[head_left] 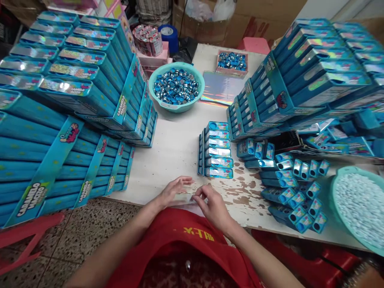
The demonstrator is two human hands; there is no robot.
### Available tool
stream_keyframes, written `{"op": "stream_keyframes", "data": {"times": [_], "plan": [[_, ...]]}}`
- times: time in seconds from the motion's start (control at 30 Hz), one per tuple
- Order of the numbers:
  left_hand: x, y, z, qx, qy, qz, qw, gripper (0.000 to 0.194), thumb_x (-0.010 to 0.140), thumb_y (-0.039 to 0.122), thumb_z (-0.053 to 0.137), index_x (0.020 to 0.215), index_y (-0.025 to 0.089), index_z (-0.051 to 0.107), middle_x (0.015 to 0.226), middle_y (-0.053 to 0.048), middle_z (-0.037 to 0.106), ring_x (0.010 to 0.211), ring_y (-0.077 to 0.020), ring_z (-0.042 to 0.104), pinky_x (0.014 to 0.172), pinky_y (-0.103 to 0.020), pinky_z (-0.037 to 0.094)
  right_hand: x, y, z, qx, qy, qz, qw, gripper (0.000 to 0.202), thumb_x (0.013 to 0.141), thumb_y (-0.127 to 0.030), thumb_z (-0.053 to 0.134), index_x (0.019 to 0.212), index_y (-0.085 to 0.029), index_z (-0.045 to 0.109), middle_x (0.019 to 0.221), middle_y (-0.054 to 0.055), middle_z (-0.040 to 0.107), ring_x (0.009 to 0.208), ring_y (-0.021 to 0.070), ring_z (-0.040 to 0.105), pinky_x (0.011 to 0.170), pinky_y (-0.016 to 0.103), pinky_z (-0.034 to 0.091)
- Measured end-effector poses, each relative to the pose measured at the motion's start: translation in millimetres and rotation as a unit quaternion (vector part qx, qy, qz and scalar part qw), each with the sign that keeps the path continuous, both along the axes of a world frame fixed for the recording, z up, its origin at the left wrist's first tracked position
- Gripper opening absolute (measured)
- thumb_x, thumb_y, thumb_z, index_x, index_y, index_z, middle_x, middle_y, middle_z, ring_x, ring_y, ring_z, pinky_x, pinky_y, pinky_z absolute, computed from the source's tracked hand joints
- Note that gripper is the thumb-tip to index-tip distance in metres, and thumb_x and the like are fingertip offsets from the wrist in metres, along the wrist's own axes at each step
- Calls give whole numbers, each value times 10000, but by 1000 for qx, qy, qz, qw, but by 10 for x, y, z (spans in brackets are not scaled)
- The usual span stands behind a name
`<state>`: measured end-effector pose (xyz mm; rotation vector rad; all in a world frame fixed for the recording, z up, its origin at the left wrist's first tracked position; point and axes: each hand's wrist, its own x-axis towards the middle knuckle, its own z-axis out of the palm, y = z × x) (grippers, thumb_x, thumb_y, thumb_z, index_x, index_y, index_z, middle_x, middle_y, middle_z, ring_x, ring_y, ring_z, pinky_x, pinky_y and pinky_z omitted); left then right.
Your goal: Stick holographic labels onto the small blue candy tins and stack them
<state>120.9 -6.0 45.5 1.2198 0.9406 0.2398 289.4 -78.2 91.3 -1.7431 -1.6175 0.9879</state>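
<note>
At the table's front edge, my left hand (175, 189) has its fingers spread, palm turned inward, with nothing visibly gripped. My right hand (211, 203) is beside it, thumb and index finger pinched on the end of a thin, pale, clear-looking piece (183, 199) that lies between the two hands. Just beyond my hands stands a short row of blue packs (218, 152) with shiny faces, a blue tray strip along its left side. Small blue boxes with round holes (284, 183) lie in loose groups to the right.
Tall stacks of blue packs stand at left (75, 86) and right (321, 68). A teal basin (151, 91) of blue caps and a pink box (231, 72) of caps sit behind. Another basin (337, 200) holds pale pieces at far right. A red stool (33, 236) stands lower left.
</note>
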Motion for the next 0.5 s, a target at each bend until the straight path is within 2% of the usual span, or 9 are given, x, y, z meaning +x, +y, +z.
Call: {"op": "stream_keyframes", "data": {"times": [0.03, 0.1, 0.17, 0.23, 0.37, 0.43, 0.5], "plan": [[14, 1, 114, -35, -47, -13, 998, 427, 812, 480, 488, 1117, 187, 548, 1053, -76, 627, 964, -193, 565, 811, -314, 438, 30, 25, 113, 7, 10, -11, 1000, 94, 835, -233, 541, 744, -215, 527, 715, 7, 577, 671, 148, 527, 614, 255, 401], [77, 23, 324, -63, -58, -44, 995, 348, 745, 446, 585, 945, 160, 582, 820, -29, 621, 774, -152, 567, 712, -278, 438, 85, 81, 299, 24, 16, -37, 999, 118, 842, -254, 541, 732, -215, 524, 694, -2, 568, 645, 138, 518, 607, 250, 394], [170, 96, 503, -43, -27, -42, 998, 232, 742, 380, 580, 774, 151, 557, 645, 22, 533, 630, -110, 511, 632, -246, 415, 136, 154, 425, 44, 13, -65, 997, 138, 842, -272, 544, 718, -215, 525, 678, -9, 562, 632, 133, 509, 608, 249, 389], [274, 247, 657, 0, -12, -44, 999, 190, 774, 343, 518, 745, 157, 535, 612, 39, 486, 589, -93, 475, 588, -227, 392, 201, 266, 497, 62, 9, -101, 993, 150, 836, -298, 550, 712, -214, 534, 683, -9, 562, 647, 136, 506, 623, 252, 391], [497, 784, 878, 143, 9, -75, 987, 168, 788, 283, 483, 918, 187, 531, 585, 70, 442, 549, -86, 436, 531, -203, 346, 456, 682, 512, 112, 14, -216, 970, 161, 792, -357, 583, 736, -206, 577, 751, 2, 560, 662, 135, 495, 636, 259, 400], [611, 1112, 915, 197, 16, -75, 977, 184, 785, 253, 469, 949, 190, 524, 564, 74, 430, 536, -89, 426, 527, -205, 342, 640, 958, 486, 136, 25, -274, 952, 184, 733, -370, 630, 703, -193, 588, 766, 5, 552, 651, 130, 484, 640, 266, 402], [712, 1403, 914, 227, 24, -67, 971, 159, 787, 248, 458, 905, 177, 538, 566, 62, 442, 545, -94, 434, 537, -213, 353, 811, 1210, 471, 127, 80, -297, 943, 216, 682, -380, 665, 663, -183, 581, 710, -5, 544, 615, 122, 470, 622, 268, 394]]}}
